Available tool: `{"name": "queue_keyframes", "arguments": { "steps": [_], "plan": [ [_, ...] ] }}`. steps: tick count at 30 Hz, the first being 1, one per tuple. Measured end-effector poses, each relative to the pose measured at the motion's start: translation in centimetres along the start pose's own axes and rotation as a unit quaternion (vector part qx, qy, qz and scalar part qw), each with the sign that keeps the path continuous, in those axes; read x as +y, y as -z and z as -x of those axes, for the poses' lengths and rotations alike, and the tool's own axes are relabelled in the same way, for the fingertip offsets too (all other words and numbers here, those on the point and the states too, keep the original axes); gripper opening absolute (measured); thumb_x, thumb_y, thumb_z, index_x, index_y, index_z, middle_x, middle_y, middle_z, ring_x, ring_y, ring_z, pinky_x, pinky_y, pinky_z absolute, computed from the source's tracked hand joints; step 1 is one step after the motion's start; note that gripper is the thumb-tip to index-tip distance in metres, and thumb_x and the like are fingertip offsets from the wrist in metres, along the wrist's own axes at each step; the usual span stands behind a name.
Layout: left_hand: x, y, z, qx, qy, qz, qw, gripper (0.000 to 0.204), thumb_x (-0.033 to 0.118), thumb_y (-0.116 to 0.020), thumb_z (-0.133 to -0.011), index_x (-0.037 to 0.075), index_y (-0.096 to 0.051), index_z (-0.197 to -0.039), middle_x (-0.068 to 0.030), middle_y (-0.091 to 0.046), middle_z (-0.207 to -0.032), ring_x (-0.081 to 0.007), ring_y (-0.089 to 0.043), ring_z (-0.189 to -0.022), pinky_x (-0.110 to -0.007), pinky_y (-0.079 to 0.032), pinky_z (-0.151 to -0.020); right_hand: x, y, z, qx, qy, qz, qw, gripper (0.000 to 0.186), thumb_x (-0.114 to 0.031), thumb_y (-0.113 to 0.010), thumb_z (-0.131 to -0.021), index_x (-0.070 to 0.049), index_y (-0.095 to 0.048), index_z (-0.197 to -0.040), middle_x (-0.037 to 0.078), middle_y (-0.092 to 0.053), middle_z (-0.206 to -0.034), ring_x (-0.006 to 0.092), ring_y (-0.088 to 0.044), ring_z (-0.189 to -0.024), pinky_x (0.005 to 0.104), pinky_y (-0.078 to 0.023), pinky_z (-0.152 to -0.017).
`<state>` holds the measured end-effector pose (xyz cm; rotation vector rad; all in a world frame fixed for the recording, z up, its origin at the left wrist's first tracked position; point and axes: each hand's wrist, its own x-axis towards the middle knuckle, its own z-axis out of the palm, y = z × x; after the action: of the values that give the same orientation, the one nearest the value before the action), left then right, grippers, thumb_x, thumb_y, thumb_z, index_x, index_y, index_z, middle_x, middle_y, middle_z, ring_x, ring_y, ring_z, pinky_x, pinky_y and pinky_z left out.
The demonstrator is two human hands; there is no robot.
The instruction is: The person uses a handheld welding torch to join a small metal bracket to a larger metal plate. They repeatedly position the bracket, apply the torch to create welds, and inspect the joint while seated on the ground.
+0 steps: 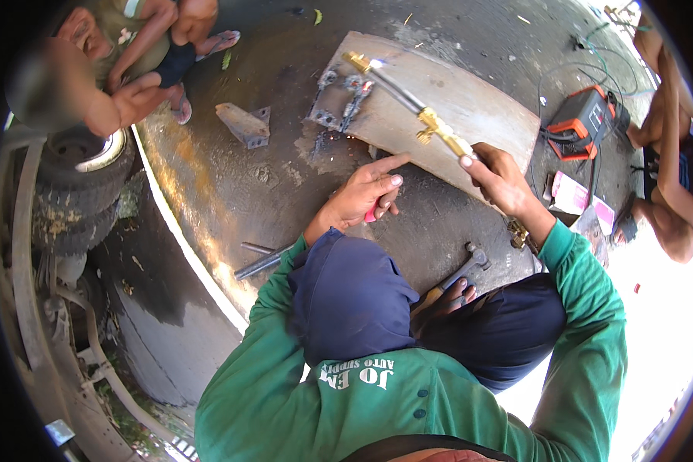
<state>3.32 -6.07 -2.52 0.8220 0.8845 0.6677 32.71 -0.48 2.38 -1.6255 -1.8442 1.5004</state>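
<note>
My right hand (500, 179) is closed around the rear of a cutting torch (410, 100) with brass fittings and a steel tube. The torch slants up and left over a large curved metal plate (462, 100), its brass head above the plate's left part. A small bluish glow shows beside that head. My left hand (364, 194) is by the plate's near edge, index finger stretched out, the other fingers curled on a small pink object (371, 212). Rusty metal brackets (350, 98) sit at the plate's left end, with tiny orange specks below.
A hammer (463, 271) lies by my foot; metal rods (260, 259) lie left. An angled steel piece (245, 125) rests on the floor beyond. An orange-and-black machine (581, 122) with cables stands right. Other people crouch far left and at right. Tyres (77, 192) stand left.
</note>
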Motion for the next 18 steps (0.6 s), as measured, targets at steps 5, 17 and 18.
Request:
{"name": "queue_keyframes", "arguments": {
  "steps": [5, 17, 18],
  "plan": [
    [-0.9, 5.8, 5.8, 0.161, -0.001, -0.008, 0.987, 0.029, 0.017, -0.055, -0.107, 0.006, -0.066, -0.132, 0.0039, -0.054, -0.07, -0.0047, -0.047, -0.052, -0.025, -0.053, -0.062, -0.8, 1.4, -0.2, 0.148, 0.07, 0.036, 0.986, 0.073, -0.05, -0.079, -0.088, 0.01, -0.061, -0.126, 0.012, -0.062, -0.083, 0.0202, -0.057, -0.073, 0.0377, -0.048, -0.067],
    [4.1, 30.6, 9.9, 0.611, -0.21, -0.372, 0.667, 0.034, 0.024, -0.076, -0.092, -0.001, -0.074, -0.114, -0.0166, -0.078, -0.102, -0.0294, -0.074, -0.094, -0.039, -0.055, -0.086, -0.7, 2.6, -0.4, 0.215, 0.047, -0.128, 0.967, 0.033, -0.022, -0.072, -0.098, -0.001, -0.059, -0.119, -0.003, -0.053, -0.07, 0.0062, -0.048, -0.052, 0.024, -0.038, -0.046],
    [5.2, 32.1, 9.7, 0.62, -0.19, -0.394, 0.651, 0.036, 0.027, -0.076, -0.092, -0.001, -0.074, -0.114, -0.0181, -0.078, -0.102, -0.0316, -0.074, -0.095, -0.041, -0.056, -0.086, -1.1, 2.3, -0.3, 0.221, 0.049, -0.132, 0.965, 0.032, -0.022, -0.071, -0.099, -0.001, -0.059, -0.12, -0.003, -0.052, -0.07, 0.0058, -0.048, -0.052, 0.0237, -0.038, -0.046]
  ]
}}
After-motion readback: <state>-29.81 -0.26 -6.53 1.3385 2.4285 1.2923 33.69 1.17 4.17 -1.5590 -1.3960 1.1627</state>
